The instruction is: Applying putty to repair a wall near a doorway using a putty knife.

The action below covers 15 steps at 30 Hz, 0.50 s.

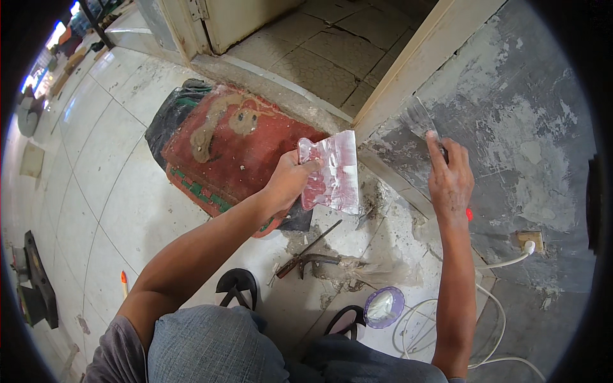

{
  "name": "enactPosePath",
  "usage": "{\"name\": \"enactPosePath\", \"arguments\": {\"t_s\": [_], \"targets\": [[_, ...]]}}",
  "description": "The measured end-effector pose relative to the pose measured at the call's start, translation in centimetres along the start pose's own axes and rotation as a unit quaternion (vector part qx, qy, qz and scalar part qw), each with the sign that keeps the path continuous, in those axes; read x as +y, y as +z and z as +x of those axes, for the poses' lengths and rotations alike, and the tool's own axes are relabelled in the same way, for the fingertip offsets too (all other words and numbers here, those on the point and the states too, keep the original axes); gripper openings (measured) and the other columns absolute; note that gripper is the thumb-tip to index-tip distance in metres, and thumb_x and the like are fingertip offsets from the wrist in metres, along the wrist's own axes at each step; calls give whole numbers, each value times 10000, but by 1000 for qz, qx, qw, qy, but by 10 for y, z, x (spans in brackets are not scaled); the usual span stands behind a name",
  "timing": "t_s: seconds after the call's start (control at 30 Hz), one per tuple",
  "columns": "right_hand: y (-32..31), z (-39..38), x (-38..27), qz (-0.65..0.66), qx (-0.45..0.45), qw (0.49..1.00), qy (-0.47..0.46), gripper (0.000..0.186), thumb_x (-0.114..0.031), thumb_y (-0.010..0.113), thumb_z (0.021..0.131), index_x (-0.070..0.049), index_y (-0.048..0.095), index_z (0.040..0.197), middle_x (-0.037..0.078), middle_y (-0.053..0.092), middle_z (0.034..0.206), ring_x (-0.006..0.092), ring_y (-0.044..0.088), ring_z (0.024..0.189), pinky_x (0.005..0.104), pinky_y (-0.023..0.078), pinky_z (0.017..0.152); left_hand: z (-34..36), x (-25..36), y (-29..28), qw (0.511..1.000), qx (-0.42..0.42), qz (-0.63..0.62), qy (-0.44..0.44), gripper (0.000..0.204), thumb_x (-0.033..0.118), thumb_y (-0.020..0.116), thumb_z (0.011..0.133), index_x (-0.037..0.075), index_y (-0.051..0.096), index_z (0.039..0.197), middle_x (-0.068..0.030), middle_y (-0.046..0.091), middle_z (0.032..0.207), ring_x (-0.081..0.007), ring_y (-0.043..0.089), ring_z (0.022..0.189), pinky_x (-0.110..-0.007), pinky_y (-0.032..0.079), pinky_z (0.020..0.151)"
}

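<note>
My left hand (288,181) is closed on a wide scraper (338,171) with a reddish back and a broad metal blade smeared with white paste. It holds this above the corner of a red mat. My right hand (451,179) grips a putty knife, whose metal blade (417,117) lies at the grey wall (533,143) beside the door frame. Its handle is mostly hidden in my fingers. Pale patches of filler mark the wall. Near my right foot sits a purple tub (401,301) with white paste (382,306) inside.
The red mat (249,150) lies by the door sill (274,89). A hammer (321,258) and a thin rod-like tool (290,264) rest on the tiles beside crumpled plastic (383,273). A white cable (501,306) runs from the wall socket (535,240) along the floor at right.
</note>
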State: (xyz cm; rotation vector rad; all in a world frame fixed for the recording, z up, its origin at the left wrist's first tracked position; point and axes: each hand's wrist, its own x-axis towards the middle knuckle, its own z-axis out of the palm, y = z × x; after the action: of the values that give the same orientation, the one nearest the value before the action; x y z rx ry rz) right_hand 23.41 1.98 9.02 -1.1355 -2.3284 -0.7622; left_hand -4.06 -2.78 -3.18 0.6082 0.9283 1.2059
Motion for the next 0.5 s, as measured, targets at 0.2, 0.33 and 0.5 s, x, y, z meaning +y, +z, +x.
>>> {"name": "enactPosePath", "arguments": {"t_s": [0.2,0.33,0.5], "targets": [[-18,-15,11,-16,17,999,37,498,86,606,723,-109,677,1176,82,610,1004,249,598,853,350,518,691,-1,2,0,1000,17,5,6,143,50,566,932,-30,633,1030,-83,674,920,-152,654,793,-319,533,739],[-11,-5,-3,0,27,999,20,493,69,606,730,-111,668,1185,75,609,1003,242,603,849,342,514,675,1,1,-5,1000,-1,8,-5,142,64,576,934,-18,627,1039,-72,669,934,-154,656,813,-320,537,739],[-14,-9,-6,-22,16,999,45,481,67,613,752,-115,665,1195,99,599,991,259,602,831,352,509,660,0,2,-5,1000,-12,8,-2,147,84,583,941,-1,615,1056,-58,658,956,-154,655,830,-321,540,741]]}}
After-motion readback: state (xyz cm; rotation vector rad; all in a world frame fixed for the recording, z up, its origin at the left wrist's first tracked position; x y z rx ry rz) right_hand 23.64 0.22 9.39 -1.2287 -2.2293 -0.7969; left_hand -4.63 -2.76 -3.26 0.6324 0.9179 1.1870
